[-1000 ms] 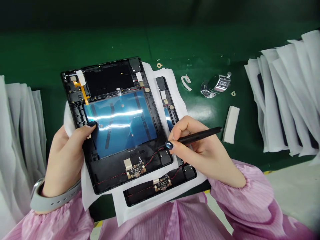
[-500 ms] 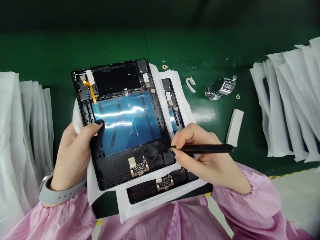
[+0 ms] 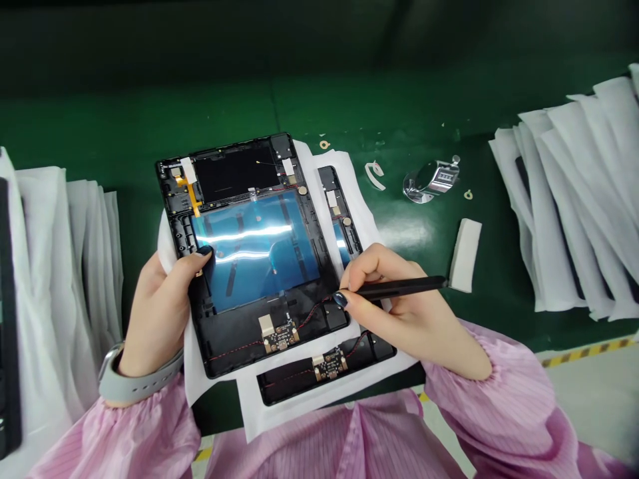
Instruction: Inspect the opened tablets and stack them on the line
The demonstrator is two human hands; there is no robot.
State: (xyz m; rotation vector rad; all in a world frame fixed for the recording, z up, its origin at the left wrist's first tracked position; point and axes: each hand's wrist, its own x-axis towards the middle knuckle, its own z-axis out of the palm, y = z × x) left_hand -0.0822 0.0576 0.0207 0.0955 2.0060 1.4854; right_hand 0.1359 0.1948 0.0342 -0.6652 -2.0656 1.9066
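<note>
My left hand (image 3: 164, 293) grips the left edge of an opened tablet housing (image 3: 234, 336), thumb on top beside the shiny blue sheet (image 3: 259, 253). A white sleeve (image 3: 194, 372) lies under the housing. In my right hand (image 3: 394, 293) black tweezers (image 3: 404, 287) are pinched between thumb and fingers, at the housing's lower right. Their tips are hidden by my fingers, near a thin red wire (image 3: 312, 313) that runs to a small circuit board (image 3: 280, 334). A second opened tablet housing (image 3: 294, 387) lies below on another white sleeve (image 3: 249, 419), partly covered.
A metal tally counter (image 3: 439, 178) stands on the green table (image 3: 419, 233), with a white block (image 3: 465, 256), a curled white strip (image 3: 374, 176) and small rings (image 3: 324, 144) around it. Stacked white sleeves (image 3: 564, 219) stand at right, more sleeves (image 3: 44, 266) at left.
The upper housing and my left hand have shifted slightly right in view. The tweezers' rear end has tilted up a little. The camera view has also moved slightly.
</note>
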